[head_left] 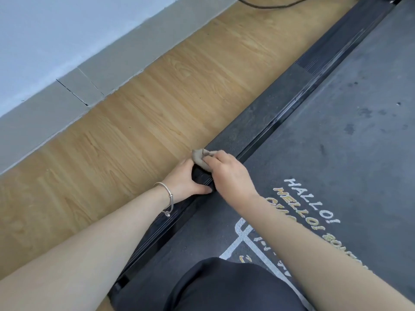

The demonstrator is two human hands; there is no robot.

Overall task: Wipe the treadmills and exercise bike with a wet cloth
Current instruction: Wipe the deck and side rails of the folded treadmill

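A black treadmill fills the right side, its dark belt (336, 135) printed with white and yellow words. Its left side rail (276, 104) runs diagonally from lower left to upper right. My right hand (229, 173) presses a crumpled beige cloth (200, 158) onto the rail. My left hand (185, 179), with a silver bangle on the wrist, grips the rail's outer edge just beside the cloth. Part of the cloth is hidden under my right fingers.
Light wood flooring (134, 122) lies left of the treadmill, bounded by a grey skirting board (74, 86) and a pale wall. A black cable (265, 4) crosses the floor at the top. My knee in dark shorts (226, 288) is at the bottom.
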